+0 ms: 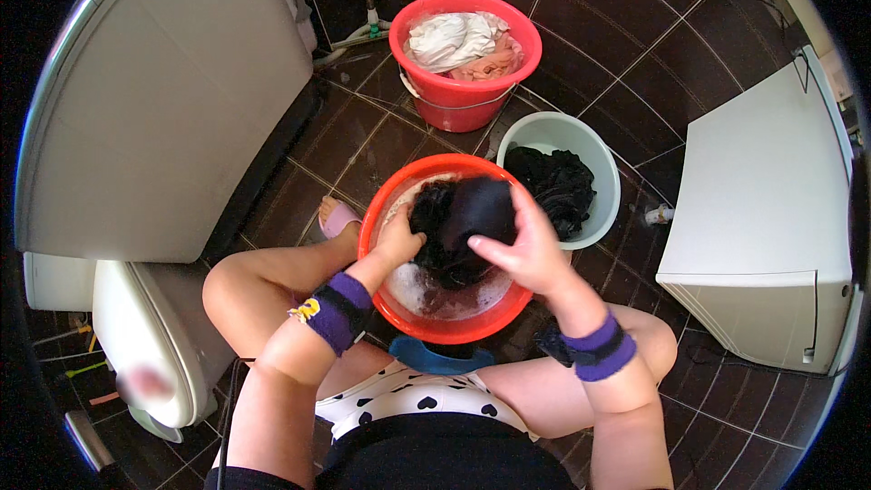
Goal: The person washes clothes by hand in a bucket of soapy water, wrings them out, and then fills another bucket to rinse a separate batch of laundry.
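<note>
Before me on the tiled floor stands a red-orange plastic basin (446, 335) with sudsy water in it. A wet black cloth (454, 231), probably a garment, is bunched up inside. My left hand (400, 237) grips the cloth's left side near the rim. On the other side my right hand (527, 245) holds a raised, blurred part of it between thumb and fingers. Behind my right hand is a pale blue-white basin (605, 163) with more dark wet cloth (554, 184) in it. The lower ends of the cloth are hidden in the suds.
A red bucket (463, 105) with white and peach cloths (459, 41) stands at the back against tiled walls. A white appliance (748, 204) is at right. On the left are a large pale cabinet-like unit (170, 95) and a white toilet (150, 340). A blue plastic piece (439, 357) lies under the basin's near edge.
</note>
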`<control>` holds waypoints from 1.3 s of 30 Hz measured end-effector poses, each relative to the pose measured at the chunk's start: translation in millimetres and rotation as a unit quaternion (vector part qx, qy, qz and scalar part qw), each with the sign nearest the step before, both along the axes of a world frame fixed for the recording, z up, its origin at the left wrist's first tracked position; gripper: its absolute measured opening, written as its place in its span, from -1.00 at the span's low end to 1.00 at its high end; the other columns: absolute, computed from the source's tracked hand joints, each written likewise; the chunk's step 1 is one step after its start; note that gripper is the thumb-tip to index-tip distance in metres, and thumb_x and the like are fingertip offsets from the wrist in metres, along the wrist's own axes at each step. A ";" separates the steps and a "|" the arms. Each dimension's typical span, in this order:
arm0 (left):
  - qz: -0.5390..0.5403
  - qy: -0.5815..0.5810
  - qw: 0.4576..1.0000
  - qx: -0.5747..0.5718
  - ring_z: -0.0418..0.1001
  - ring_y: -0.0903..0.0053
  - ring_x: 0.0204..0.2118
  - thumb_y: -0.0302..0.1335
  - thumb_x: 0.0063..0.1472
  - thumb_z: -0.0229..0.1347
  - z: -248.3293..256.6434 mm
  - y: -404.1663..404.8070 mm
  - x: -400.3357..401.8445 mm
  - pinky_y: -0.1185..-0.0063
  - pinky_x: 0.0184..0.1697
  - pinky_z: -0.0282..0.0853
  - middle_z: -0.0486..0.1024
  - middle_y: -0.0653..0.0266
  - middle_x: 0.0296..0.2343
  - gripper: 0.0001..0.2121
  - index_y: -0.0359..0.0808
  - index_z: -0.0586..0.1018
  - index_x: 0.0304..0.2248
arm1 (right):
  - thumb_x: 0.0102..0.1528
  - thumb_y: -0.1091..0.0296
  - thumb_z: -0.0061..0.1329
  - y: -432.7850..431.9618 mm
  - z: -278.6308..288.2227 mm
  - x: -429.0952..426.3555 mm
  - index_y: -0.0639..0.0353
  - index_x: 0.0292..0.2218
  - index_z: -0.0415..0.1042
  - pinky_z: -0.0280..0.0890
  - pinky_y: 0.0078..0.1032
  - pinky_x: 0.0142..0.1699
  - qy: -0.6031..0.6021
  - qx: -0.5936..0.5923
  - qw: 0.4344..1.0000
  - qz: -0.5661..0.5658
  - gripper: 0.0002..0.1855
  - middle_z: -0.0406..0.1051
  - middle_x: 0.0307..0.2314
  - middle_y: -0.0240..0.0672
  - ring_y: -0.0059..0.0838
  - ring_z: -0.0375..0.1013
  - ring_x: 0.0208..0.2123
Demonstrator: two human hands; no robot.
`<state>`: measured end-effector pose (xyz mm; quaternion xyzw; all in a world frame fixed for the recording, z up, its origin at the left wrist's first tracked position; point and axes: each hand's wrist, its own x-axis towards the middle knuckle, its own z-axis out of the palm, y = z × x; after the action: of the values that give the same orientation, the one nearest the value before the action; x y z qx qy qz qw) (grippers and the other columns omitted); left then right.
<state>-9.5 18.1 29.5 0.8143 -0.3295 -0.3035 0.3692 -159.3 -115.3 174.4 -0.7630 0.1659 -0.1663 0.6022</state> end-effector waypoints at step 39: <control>-0.351 0.012 0.928 -0.128 -0.16 0.12 0.10 -0.21 -0.48 0.33 56.3 27.9 -39.9 0.37 0.12 -0.18 -0.11 0.00 0.03 0.14 -0.26 -0.18 0.06 | -0.08 0.39 -0.11 28.4 -26.0 -7.5 0.35 -0.25 0.28 0.27 -0.54 -0.22 0.271 0.470 0.839 0.046 -0.68 0.36 -0.36 -0.21 -0.38 0.37 -0.34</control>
<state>-49.3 46.0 85.7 0.5890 -0.6256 -0.3785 0.3442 -166.7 -86.9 148.4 -0.4092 0.3458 0.1727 0.8265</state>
